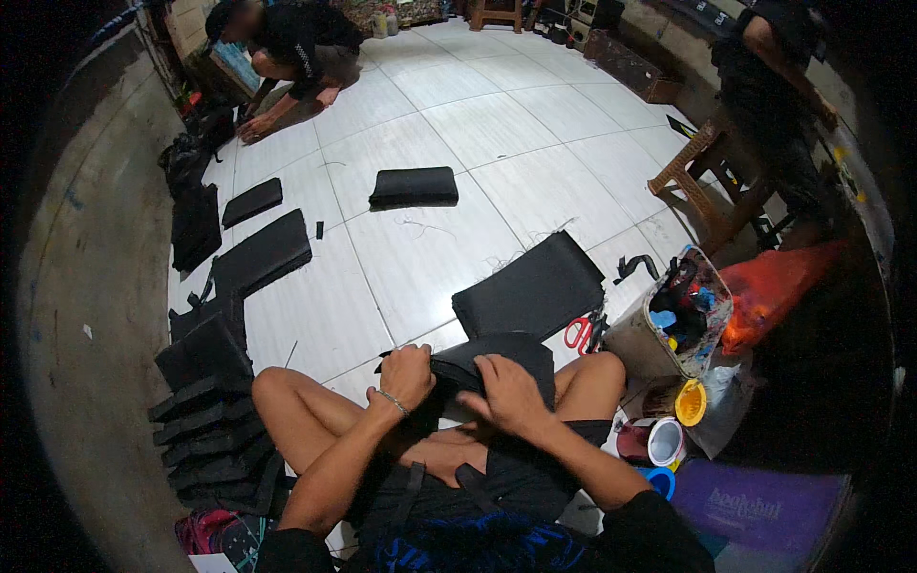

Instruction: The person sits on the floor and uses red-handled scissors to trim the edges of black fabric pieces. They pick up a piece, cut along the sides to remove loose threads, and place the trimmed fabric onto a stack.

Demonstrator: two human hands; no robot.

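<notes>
A black sheet of fabric-like material (pixel 523 355) lies bent over my lap. My left hand (pixel 409 375) is closed around its left end, a bracelet on the wrist. On the sheet's near side, my right hand (pixel 511 393) rests with fingertips against the curled edge and thumb spread away, slightly blurred. Just beyond my knees is a stack of flat black pieces (pixel 530 286) with loose threads along its far edge. Scissors with red handles (pixel 578 334) lie beside that stack, to the right.
More black pieces (pixel 263 253) and a tall pile (pixel 210 439) line the left; a folded black bundle (pixel 414 187) lies ahead. At right stand a bin (pixel 630 334), a yellow-rimmed pot (pixel 690 401) and a stool (pixel 688 172). One person (pixel 287 57) crouches far left; another (pixel 774 86) is right.
</notes>
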